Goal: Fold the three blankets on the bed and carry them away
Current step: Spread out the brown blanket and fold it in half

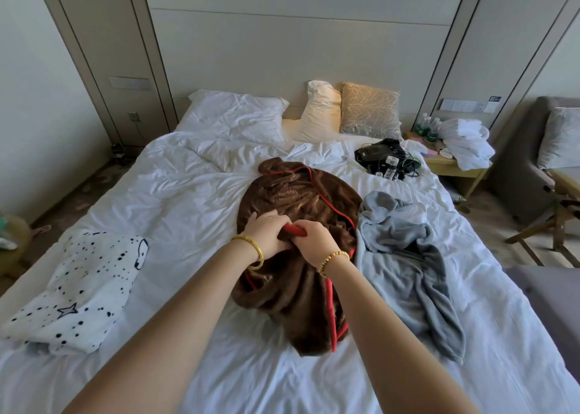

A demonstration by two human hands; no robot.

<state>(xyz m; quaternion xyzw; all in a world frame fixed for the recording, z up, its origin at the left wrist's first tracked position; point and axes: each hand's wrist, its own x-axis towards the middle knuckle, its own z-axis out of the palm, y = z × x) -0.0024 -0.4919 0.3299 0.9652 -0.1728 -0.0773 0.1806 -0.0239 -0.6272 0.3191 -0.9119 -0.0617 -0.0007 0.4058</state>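
Hands meet at the centre of the frame over the brown blanket, which lies bunched in the middle of the bed. The left hand curls its grip into the brown pile, and the right hand closes its grip on the red trim. The grey blanket sprawls unfolded just to the right, touching the brown one; the spotted blanket sits at lower left, well apart. To fold well, the person should probably follow the red edge outward to find two corners, lift, and shake the cloth flat before halving it, keeping it off the grey one.
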